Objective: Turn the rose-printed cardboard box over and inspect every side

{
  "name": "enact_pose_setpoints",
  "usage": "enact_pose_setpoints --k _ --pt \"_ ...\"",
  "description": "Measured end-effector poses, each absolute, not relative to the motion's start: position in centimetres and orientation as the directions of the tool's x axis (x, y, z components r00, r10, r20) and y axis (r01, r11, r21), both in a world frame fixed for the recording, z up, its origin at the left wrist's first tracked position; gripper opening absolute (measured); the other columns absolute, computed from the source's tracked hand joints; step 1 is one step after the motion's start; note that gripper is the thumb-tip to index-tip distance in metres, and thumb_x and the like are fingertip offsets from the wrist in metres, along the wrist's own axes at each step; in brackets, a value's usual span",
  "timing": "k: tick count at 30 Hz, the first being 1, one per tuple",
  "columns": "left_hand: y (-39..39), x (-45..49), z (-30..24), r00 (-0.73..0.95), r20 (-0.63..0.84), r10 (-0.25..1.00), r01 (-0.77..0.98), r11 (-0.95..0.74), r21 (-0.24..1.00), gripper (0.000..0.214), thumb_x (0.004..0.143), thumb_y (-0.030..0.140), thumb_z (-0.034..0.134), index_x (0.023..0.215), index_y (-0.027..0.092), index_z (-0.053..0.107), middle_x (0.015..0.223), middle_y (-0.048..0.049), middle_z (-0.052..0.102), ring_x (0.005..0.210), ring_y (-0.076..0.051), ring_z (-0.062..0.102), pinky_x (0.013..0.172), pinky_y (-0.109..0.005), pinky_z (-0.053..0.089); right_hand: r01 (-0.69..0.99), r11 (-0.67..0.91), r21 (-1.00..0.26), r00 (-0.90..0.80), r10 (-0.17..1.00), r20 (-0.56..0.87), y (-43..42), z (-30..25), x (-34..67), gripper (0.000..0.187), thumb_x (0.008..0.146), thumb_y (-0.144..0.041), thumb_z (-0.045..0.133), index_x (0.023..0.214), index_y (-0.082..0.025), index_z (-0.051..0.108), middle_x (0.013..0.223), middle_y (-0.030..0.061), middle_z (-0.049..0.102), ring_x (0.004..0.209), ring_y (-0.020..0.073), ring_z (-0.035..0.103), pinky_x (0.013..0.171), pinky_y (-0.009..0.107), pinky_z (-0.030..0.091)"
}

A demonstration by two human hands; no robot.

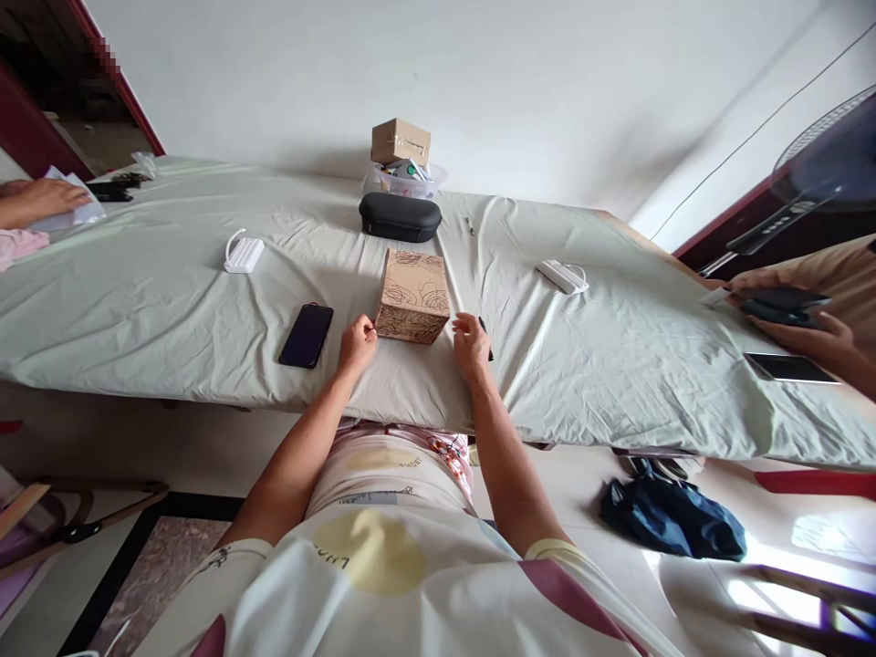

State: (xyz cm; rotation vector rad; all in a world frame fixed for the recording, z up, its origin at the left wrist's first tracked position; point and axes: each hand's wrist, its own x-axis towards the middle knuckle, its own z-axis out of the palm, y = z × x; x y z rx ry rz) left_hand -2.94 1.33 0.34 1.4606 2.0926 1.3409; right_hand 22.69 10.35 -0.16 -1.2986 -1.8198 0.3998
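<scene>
A small cardboard box (414, 283) covered in dark scribbled lines sits on the cloth in front of me. At its near left corner is my left hand (359, 342), fingers curled closed; a tiny dark bit shows at the fingertips, too small to name. My right hand (472, 342) rests just right of the box, fingers loosely bent and partly apart, with no grip visible. Along its outer side lies a black pen or marker (487, 339), partly hidden by the hand. Left of my left hand lies a dark-screened phone (306, 336).
Behind the box are a black zip case (401, 216) and a plastic tub (431, 187) with a carton (401, 141). White power banks (245, 255) lie on both sides. Other people's hands work at the far left (51, 201) and right (800, 324). A fan (828, 155) stands right.
</scene>
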Motion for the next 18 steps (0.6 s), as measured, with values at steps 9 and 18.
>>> enact_pose_setpoints --k 9,18 --pt "1.4 -3.1 0.3 -0.463 0.253 0.85 0.607 0.096 0.789 0.021 0.085 0.006 0.058 0.081 0.025 0.052 0.081 -0.0009 0.069 0.081 -0.021 0.067 0.078 -0.029 0.046 0.56 0.522 -0.644 -0.366 0.853 0.373 9.7 -0.5 21.5 0.039 0.081 -0.035 0.066 0.118 -0.023 0.064 0.105 0.0091 0.081 0.09 0.025 0.07 0.086 0.039 0.057" --pt "1.3 -3.0 0.6 -0.45 0.28 0.848 0.596 0.052 0.801 0.018 0.086 0.009 0.055 0.08 0.025 0.051 0.081 -0.0004 0.068 0.082 -0.02 0.066 0.08 -0.029 0.048 0.508 0.451 -0.734 -0.237 0.892 0.384 8.9 0.2 21.5 0.036 0.093 -0.052 0.062 0.117 -0.025 0.065 0.095 0.0053 0.083 0.081 0.0237 0.076 0.084 0.04 0.061"
